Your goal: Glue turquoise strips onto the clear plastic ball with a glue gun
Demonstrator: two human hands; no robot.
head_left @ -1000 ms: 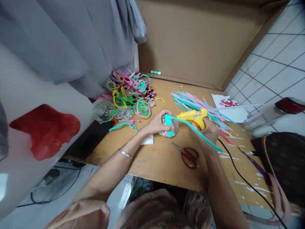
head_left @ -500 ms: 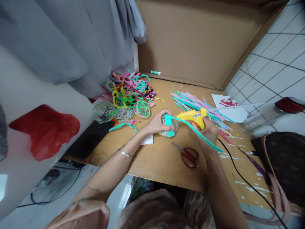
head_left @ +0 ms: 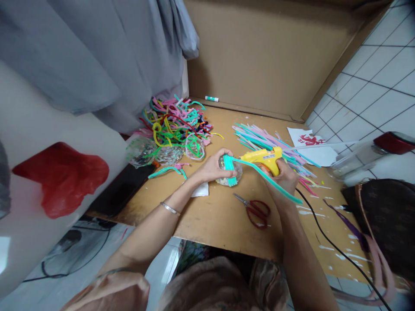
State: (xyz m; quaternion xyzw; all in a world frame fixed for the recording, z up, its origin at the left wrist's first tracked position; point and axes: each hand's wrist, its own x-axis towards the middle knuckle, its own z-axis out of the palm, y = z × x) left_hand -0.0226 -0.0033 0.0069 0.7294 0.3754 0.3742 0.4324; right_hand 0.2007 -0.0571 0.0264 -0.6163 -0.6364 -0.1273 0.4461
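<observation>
My left hand [head_left: 219,166] is closed round a small clear plastic piece [head_left: 238,174], roughly round, with turquoise pipe cleaner [head_left: 229,164] laid in bands across it. A loose length of that pipe cleaner [head_left: 275,184] runs off to the right, passing in front of my right wrist. My right hand [head_left: 282,176] grips the handle of a yellow hot glue gun [head_left: 262,158]. Its nozzle points left, close to the top of the banded piece; whether it touches, I cannot tell. Red-handled scissors [head_left: 256,211] lie on the table below my hands.
A tangled heap of coloured pipe cleaners [head_left: 178,123] lies back left, beside clear plastic pieces [head_left: 168,154]. Straight pipe cleaners [head_left: 259,136] are spread behind the glue gun. A black cord [head_left: 324,235] crosses the right side near a brown bag [head_left: 385,220]. A clear bottle [head_left: 356,160] lies tilted at right.
Both hands hold almost the same position. The loose end of the turquoise pipe cleaner has shifted very slightly up and left.
</observation>
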